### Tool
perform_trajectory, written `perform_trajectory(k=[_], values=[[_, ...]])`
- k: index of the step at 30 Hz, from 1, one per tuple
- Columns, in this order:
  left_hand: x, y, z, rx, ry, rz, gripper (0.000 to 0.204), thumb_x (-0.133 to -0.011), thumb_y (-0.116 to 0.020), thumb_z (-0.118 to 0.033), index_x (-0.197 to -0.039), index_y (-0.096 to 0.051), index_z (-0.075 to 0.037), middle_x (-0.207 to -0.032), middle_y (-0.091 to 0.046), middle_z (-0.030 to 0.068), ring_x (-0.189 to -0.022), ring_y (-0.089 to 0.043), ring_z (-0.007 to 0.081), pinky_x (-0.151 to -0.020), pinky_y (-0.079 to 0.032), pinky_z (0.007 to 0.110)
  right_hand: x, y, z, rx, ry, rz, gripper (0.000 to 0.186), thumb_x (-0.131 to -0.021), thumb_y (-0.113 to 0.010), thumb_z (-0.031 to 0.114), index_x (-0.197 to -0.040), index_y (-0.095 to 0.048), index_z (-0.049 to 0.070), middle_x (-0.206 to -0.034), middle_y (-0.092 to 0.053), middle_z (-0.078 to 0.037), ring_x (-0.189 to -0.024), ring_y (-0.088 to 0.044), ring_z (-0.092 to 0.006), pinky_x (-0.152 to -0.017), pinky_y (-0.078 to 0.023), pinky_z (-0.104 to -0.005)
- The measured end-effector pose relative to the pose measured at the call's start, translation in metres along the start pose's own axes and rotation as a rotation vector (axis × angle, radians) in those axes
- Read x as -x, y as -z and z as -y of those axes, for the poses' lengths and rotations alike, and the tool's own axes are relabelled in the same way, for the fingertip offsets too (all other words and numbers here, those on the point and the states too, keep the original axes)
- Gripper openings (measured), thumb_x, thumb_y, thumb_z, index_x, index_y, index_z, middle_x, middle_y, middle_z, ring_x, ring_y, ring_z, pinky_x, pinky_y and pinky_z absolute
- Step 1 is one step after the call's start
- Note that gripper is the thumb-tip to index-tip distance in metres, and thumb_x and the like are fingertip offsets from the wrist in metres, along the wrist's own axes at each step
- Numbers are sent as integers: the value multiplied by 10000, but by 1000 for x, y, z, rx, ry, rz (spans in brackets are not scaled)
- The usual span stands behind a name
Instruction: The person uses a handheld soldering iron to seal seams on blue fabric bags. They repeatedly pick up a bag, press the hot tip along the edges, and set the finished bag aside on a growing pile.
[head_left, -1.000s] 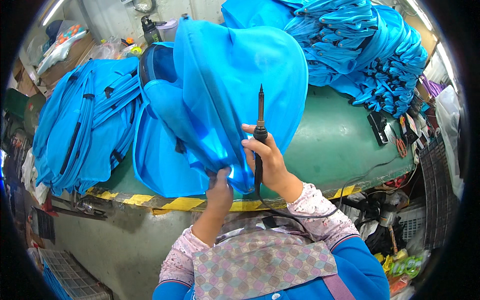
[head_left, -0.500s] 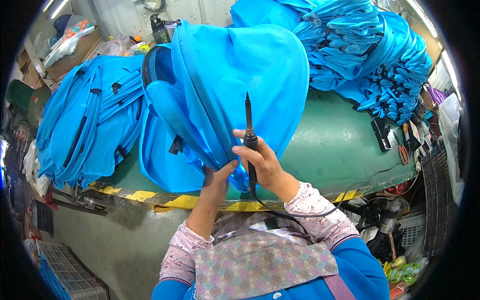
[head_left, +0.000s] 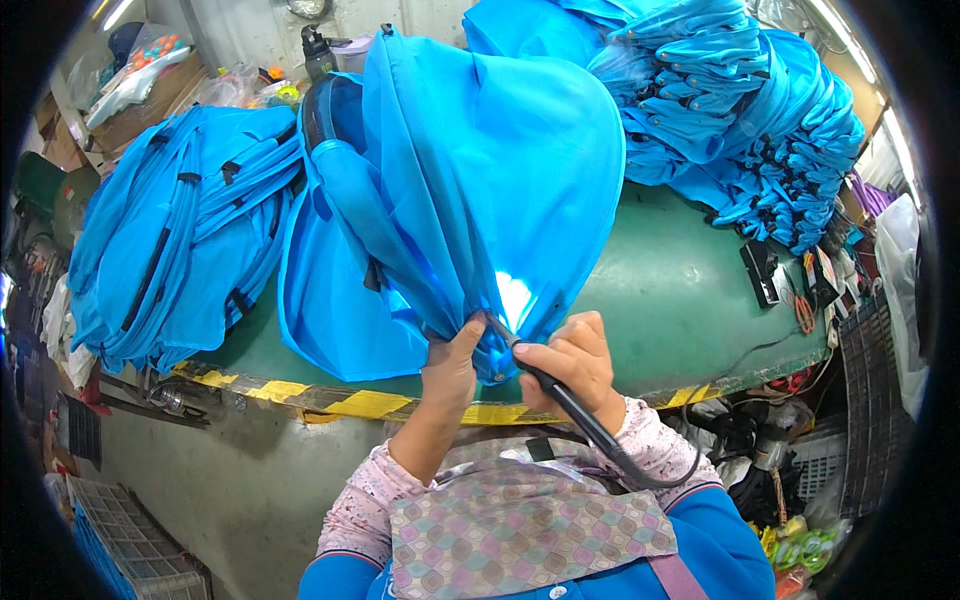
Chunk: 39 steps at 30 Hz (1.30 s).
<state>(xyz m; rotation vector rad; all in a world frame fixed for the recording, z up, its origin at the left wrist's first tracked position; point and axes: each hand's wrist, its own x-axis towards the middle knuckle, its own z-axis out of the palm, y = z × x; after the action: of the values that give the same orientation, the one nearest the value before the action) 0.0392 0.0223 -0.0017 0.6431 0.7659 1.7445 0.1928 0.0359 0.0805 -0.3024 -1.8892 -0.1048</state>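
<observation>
A large blue fabric canopy (head_left: 510,150) with curved, stiff-looking edges stands on the green table, its lower corner drawn toward me. My left hand (head_left: 450,375) is closed on that gathered corner, thumb on top. In my right hand (head_left: 578,362) I grip a soldering iron (head_left: 580,412) by its black handle, its cable looping back over my right sleeve. The iron points up and left, its metal tip at the fabric beside my left thumb. Whether the tip touches the cloth or goes through it is hidden. A bright patch of light lies on the fabric just above.
More blue fabric pieces (head_left: 190,240) lie stacked at the left, and a tall pile (head_left: 690,90) fills the back right. The green tabletop (head_left: 680,290) has yellow-and-black tape (head_left: 370,404) along its near edge. A black box (head_left: 765,272) and orange-handled scissors (head_left: 803,312) lie at the right.
My right hand has swung the soldering iron from upright to slanting, bringing its tip down to the fabric by my left thumb. My left hand and the canopy have shifted slightly right.
</observation>
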Motion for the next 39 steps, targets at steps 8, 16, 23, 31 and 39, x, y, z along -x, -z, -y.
perform_trajectory(k=[8, 16, 23, 31, 39], values=[[2, -4, -3, -83, 35, -93, 383, -897, -709, -60, -1244, -550, -41, -1081, -660, 78, -946, -645, 187, -811, -539, 333, 8, -8, -7, 38, 102, 110, 300, -796, -742, 132, -1080, -669, 67, -628, -496, 36, -612, -472, -168, -628, -348, -339], [8, -6, -3, -142, -20, -74, 406, -898, -743, -126, -1252, -582, -11, -1186, -651, 84, -1041, -623, 167, -927, -484, 305, -10, -1, -15, -140, -182, 112, 300, -793, -781, 189, -1043, -673, 65, -741, -577, -19, -638, -480, -218, -620, -357, -354], [21, 15, -20, -264, 94, -26, 503, -912, -735, -262, -1281, -553, 27, -1262, -621, 148, -1124, -603, 234, -982, -465, 359, -2, 10, -71, 263, -265, -245, 416, -860, -710, 19, -1240, -540, 21, -1078, -638, -168, -948, -583, -279, -831, -459, -378], [2, -33, -191, -1027, -127, 305, 468, -849, -767, -341, -1127, -613, 2, -988, -684, 148, -919, -682, 272, -810, -527, 374, -36, -10, -77, 139, -189, -190, 477, -901, -640, 1, -1308, -399, 64, -1370, -507, -239, -1217, -534, -333, -984, -436, -402], [-145, 5, -263, -999, -331, 48, 506, -802, -565, -77, -1275, -564, 102, -1123, -669, 161, -982, -637, 212, -907, -500, 324, -34, 20, -56, 277, -100, -256, 472, -831, -707, 25, -1247, -485, 47, -1209, -614, -229, -1053, -587, -349, -909, -471, -428]])
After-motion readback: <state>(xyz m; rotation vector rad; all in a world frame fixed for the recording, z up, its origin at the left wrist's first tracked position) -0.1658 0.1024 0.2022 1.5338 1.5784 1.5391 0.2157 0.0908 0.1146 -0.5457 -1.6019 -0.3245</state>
